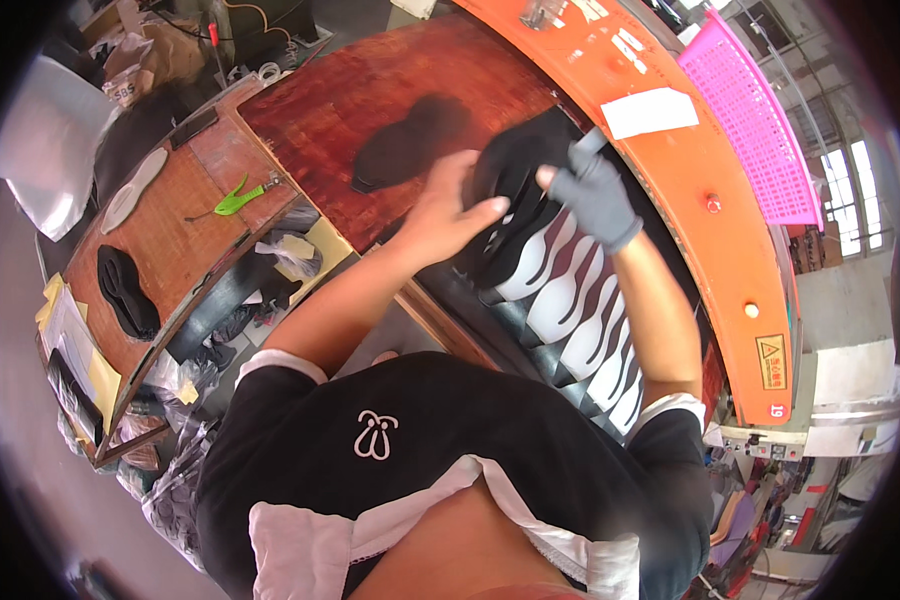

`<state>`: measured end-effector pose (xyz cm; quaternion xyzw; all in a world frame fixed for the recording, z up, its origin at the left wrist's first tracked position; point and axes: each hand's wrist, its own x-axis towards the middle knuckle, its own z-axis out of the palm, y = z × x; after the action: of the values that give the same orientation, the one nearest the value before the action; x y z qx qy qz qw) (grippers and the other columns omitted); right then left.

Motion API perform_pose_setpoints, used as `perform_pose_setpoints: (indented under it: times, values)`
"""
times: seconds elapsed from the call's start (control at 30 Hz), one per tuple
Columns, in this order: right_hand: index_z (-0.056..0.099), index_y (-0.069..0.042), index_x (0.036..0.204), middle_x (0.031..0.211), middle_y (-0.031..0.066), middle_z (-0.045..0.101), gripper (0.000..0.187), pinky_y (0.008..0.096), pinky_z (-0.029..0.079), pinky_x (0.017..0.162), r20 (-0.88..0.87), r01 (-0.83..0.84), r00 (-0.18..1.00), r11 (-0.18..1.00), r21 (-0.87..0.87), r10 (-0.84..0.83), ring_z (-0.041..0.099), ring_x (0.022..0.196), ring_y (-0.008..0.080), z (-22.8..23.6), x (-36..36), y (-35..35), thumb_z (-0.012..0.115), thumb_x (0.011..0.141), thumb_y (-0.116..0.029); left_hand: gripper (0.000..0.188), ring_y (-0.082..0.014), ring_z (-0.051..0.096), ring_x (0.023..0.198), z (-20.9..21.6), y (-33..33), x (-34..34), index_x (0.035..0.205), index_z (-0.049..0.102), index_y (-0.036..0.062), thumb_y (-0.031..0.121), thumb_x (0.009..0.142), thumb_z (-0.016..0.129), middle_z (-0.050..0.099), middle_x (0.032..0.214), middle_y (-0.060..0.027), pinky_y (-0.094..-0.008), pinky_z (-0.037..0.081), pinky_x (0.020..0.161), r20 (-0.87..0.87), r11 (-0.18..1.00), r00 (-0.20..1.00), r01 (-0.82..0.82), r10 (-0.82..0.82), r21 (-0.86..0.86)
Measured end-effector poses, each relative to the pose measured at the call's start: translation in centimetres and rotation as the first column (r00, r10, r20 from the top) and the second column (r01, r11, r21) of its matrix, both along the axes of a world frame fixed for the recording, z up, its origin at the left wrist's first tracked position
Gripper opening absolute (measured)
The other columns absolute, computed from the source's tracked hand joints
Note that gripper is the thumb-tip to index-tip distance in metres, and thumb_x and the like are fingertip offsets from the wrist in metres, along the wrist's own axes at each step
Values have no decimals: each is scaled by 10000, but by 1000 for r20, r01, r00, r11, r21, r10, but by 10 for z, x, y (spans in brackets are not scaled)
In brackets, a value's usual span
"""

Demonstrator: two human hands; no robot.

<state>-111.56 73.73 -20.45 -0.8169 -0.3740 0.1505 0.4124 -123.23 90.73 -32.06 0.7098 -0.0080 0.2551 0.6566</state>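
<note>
The left hand (455,205) and gloved right hand (597,200) stand apart with the black piece (510,165) between them, though blur hides whether either is clamped on it. Close beyond the right hand runs the orange beam's (690,170) edge, leaving little room there, while white shapes (555,318) lie nearer the body. Past the left hand, the red worktop (305,120) offers bare space around a dark piece (385,160).

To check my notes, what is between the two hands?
Between the bare left hand and gloved right hand is black material, partly blurred in the head view.
</note>
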Motion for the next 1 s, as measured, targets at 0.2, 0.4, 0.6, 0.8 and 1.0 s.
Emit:
perform_pose_setpoints:
  times: [0.2, 0.4, 0.6, 0.8, 1.0]
  values:
    - [629, -13, 976, 812, 24, 623, 262, 269, 457, 674, 149, 147, 967, 926, 347, -209, 565, 747, 104, 50, 98, 55, 637, 855, -246, 570, -362, 460, 1176, -106, 70, -11, 1268, 423, -4, 228, 806, 662, 468, 1246, -207, -437, 370, 988, -107, 834, 860, -442, 499, 330]
    - [609, -33, 912, 889, 132, 615, 216, 379, 462, 750, 690, 65, 674, 952, 299, -263, 586, 860, 288, -50, 97, 120, 663, 780, -195, 590, -333, 456, 1206, -158, 84, 6, 1299, 401, 1, 209, 802, 641, 495, 1280, -180, -457, 340, 1013, 4, 569, 704, -578, 710, 585]
    - [600, -61, 960, 1052, 127, 583, 320, 436, 430, 837, 713, -113, 681, 987, -118, 164, 550, 995, 305, -213, 21, 154, 679, 672, -175, 628, -304, 448, 1229, -157, 84, 8, 1347, 356, 12, 207, 810, 617, 494, 1294, -163, -486, 317, 1030, -85, 549, 705, -466, 704, 694]
    - [598, -63, 1091, 1175, 122, 561, 425, 405, 465, 880, 598, -122, 787, 988, -90, 152, 543, 1055, 328, -204, 20, 128, 687, 709, -227, 628, -318, 476, 1176, -151, 85, 7, 1299, 421, 5, 207, 757, 665, 523, 1230, -182, -463, 338, 1008, -71, 520, 702, -451, 708, 725]
    - [600, -69, 1084, 1205, 104, 546, 344, 404, 451, 906, 429, 99, 902, 993, -71, -59, 516, 1091, 332, -188, -36, 15, 643, 773, -210, 547, -389, 520, 1083, -151, 97, 6, 1237, 473, -30, 146, 755, 663, 553, 1171, -227, -453, 392, 947, 1, 586, 768, -489, 640, 646]
